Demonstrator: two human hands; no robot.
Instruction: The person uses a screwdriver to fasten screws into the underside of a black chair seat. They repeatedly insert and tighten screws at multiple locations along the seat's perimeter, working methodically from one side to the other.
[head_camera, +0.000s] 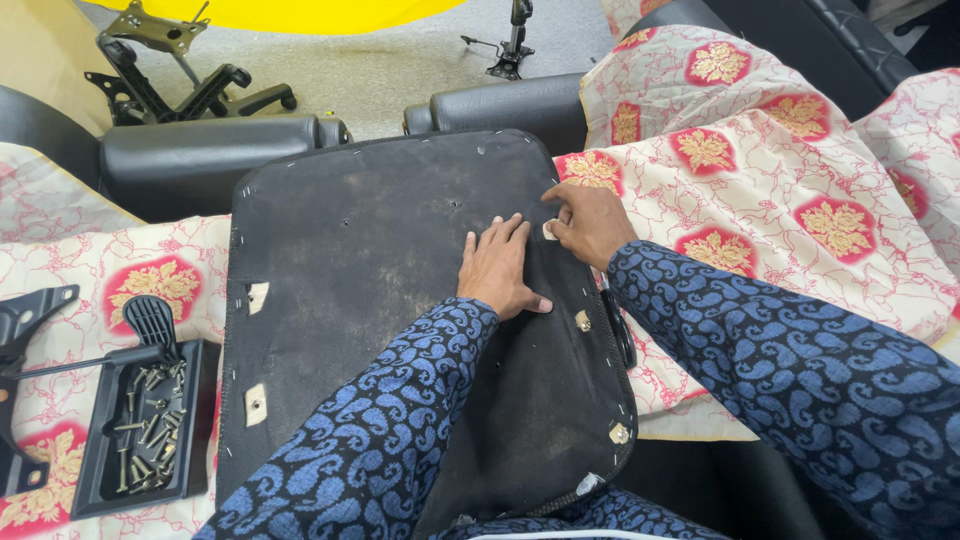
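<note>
A black fabric-covered seat base (380, 300) lies upside down in front of me, stapled round its edge, with several pale mounting tabs showing screw holes. My left hand (497, 270) rests flat on the fabric near its right side, fingers together and pointing away. My right hand (590, 222) sits just beyond it at the right edge, fingertips pinching or pressing a small pale tab (549, 230). Both arms wear blue paisley sleeves. Nothing else is held.
A black tray (140, 430) of several screws and bolts sits at the lower left, with a black lever part (150, 320) over it. Red-and-cream patterned cloth (760, 200) covers the surface. Black chair cushions (210, 145) and a chair base (170, 80) lie behind.
</note>
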